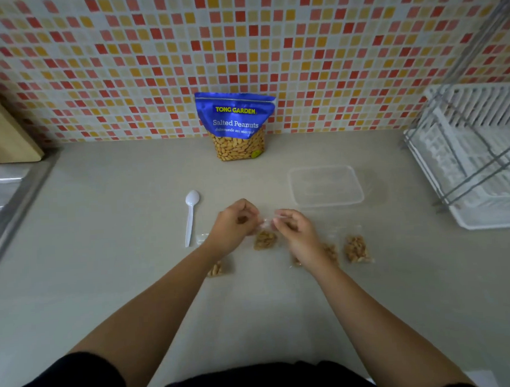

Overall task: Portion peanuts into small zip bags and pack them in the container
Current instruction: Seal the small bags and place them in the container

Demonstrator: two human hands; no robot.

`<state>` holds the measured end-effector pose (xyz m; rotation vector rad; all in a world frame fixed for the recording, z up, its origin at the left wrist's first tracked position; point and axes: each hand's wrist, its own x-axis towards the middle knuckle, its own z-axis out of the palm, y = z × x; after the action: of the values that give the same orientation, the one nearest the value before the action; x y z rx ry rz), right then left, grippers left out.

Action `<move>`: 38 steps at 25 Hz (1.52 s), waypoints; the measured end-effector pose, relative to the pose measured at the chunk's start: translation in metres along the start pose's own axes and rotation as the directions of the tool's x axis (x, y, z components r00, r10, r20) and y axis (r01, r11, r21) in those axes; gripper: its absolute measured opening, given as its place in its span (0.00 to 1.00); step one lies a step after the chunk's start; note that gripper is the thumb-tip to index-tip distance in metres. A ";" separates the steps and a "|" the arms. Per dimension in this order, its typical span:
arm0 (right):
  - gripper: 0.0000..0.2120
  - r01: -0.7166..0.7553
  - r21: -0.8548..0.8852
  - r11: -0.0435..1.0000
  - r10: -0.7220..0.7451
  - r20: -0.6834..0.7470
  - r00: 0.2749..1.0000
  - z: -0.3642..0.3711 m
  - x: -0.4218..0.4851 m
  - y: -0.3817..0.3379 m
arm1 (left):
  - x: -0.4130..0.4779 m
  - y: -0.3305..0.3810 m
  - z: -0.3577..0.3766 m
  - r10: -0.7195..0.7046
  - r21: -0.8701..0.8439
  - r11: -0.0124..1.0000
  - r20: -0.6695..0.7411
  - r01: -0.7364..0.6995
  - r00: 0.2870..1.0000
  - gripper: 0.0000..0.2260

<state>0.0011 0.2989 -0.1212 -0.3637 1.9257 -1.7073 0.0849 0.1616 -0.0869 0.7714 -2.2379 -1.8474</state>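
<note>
- spoon (191, 216): white plastic, flat on the desk (103, 229) just left of the work spot, bowl end away from the person. Prob. parked there for the next scoop.
- spare bags (202, 239): small clear bit beside the spoon handle, partly hidden by the left wrist. Looks like empties, can't be sure.
- near-left bag (217, 269): peanuts inside, flat on desk, half under the left forearm. Set aside as done, I'd say.
- left hand (233, 226): fingers curled, pinching the top-left edge of the held bag.
- peanut pack (236, 127): blue, upright vs. the tiled wall at back, well apart from the hands. Standing so nothing spills; can't tell if the top is open.
- held bag (264, 239): between both hands, gripped at the top, nuts sagging at the bottom, low over the desk. Held that way so the nuts drop clear of the zip, so the step is prob. sealing.
- right hand (296, 229): fingers curled, pinching the top-right edge of the same bag.
- wrist-side bag (329, 253): filled, flat, partly under the right wrist.
- far-right bag (356, 249): filled, just beside it. Both are staged near the container.
- container (325, 186): clear, beyond the right hand. No bags visible in it, so packing isn't started yet.
- dish rack (477, 154): white, far right, not in use.
</note>
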 end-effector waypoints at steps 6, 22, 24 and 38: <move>0.07 0.106 0.080 0.991 -0.108 0.020 0.994 0.036 0.000 -0.042 | -0.004 0.034 -0.042 0.111 0.242 0.965 -0.011 -0.105 0.994 0.02; 0.03 0.273 -0.250 0.929 -0.339 -0.276 0.900 0.040 0.006 -0.104 | -0.010 0.092 -0.057 0.396 0.727 0.667 -0.160 -0.163 0.904 0.04; 0.02 0.231 -0.216 0.949 -0.294 -0.338 0.894 0.034 0.011 -0.107 | -0.010 0.088 -0.066 0.350 0.635 0.763 -0.245 -0.124 0.904 0.04; 0.05 -0.029 -0.300 0.954 -0.004 -0.109 0.994 0.054 0.008 -0.039 | -0.060 0.001 -0.019 -0.204 -0.056 0.979 -0.234 0.197 0.951 0.16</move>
<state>0.0187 0.2435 -0.0882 -0.3754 2.2701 -1.4506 0.1434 0.1732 -0.0686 1.1859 -2.0405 -1.7570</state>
